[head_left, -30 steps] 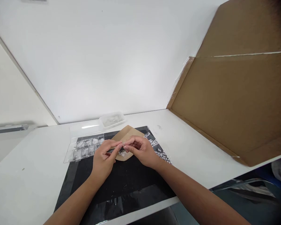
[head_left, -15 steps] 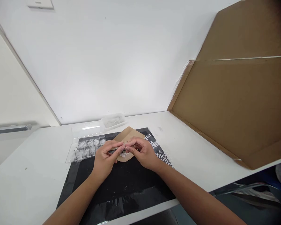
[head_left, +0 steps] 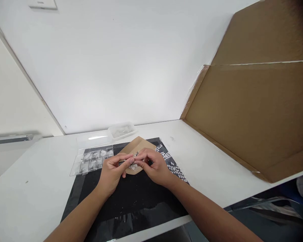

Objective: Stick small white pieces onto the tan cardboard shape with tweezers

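My left hand [head_left: 113,172] and my right hand [head_left: 153,168] meet fingertip to fingertip, both closed in a pinch. Between them is something tiny that I cannot make out, mostly covered by the fingers. A thin dark edge of it shows beside my left thumb. Below the fingertips lies a tan paper sheet [head_left: 138,143] with small whitish bits on it. The sheet rests on a black mat [head_left: 131,205], and both hands are over it.
A clear compartment box [head_left: 92,160] with its lid up holds small whitish pieces at the left. Behind it stands a white tray [head_left: 121,130]. Rows of small white labels [head_left: 176,169] stick to the mat's right side. A large cardboard panel [head_left: 249,114] borders the table's right.
My hands stay together with only a slight shift of the fingers. A small dark-and-white bit now shows above the fingertips.
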`<state>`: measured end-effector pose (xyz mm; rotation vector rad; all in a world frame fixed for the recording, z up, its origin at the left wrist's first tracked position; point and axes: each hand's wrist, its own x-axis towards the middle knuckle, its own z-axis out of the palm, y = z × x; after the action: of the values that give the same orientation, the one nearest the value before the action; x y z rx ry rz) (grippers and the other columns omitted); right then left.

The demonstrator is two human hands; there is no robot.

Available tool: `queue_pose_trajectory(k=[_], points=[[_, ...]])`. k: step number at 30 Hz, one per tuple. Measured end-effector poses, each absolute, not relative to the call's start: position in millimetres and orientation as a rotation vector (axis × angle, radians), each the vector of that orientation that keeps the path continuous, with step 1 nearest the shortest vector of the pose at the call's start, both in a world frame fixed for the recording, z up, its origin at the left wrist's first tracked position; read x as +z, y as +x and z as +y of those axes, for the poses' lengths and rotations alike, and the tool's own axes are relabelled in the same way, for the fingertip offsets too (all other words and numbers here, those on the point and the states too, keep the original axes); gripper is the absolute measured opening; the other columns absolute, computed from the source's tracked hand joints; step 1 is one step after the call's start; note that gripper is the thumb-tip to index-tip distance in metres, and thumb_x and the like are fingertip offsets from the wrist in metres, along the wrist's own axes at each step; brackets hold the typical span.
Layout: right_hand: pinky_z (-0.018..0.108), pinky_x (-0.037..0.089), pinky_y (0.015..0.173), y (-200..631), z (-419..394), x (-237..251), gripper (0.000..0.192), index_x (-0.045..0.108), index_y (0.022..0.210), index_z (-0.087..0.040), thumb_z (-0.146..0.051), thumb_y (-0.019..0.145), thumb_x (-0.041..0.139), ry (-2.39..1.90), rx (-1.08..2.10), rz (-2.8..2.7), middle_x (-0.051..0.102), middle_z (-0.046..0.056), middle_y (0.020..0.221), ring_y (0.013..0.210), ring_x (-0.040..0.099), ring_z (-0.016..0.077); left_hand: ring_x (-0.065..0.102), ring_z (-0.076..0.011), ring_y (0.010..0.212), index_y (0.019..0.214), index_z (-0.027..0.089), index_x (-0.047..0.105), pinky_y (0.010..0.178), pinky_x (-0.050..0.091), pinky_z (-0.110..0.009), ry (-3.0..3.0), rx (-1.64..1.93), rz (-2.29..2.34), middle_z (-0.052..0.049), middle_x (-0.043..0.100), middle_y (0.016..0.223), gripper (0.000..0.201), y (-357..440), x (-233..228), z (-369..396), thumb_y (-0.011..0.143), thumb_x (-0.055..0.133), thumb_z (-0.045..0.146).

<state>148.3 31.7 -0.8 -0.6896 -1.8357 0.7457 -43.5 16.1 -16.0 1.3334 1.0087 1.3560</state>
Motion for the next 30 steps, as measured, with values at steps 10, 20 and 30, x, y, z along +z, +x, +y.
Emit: queue_pose_trajectory(k=[10,20,30], points=[[0.029,0.044,0.058,148.0,29.3,-3.8,0.012,0.072,0.094,-0.025,-0.034,0.096,0.066,-0.69,0.658,-1.837,0.071,0.005,0.088,0.071,0.06,0.0161,0.052,-0.0057,0.053,0.095,0.02,0.082,0.038,0.038,-0.018,1.229,1.338,0.956,-0.008,0.076,0.1,0.024,-41.5,-15.2,15.4,0.076,0.084,0.036],[0.029,0.043,0.058,149.6,28.3,-5.5,0.008,0.074,0.095,-0.026,-0.031,0.095,0.068,-0.631,0.722,-1.806,0.071,0.004,0.085,0.067,0.059,0.0151,0.055,-0.0076,0.061,0.088,0.02,0.083,0.036,0.036,-0.013,1.124,1.344,0.871,-0.01,0.074,0.098,0.021,-37.9,-8.4,12.0,0.07,0.089,0.028],[0.029,0.048,0.064,147.3,27.8,-8.5,0.003,0.071,0.095,-0.024,-0.026,0.093,0.07,-0.581,0.81,-1.731,0.07,0.003,0.087,0.071,0.061,0.0145,0.056,-0.007,0.06,0.089,0.019,0.083,0.035,0.037,-0.012,1.124,1.339,0.847,-0.01,0.073,0.098,0.019,-38.4,-8.5,11.2,0.072,0.088,0.027]])
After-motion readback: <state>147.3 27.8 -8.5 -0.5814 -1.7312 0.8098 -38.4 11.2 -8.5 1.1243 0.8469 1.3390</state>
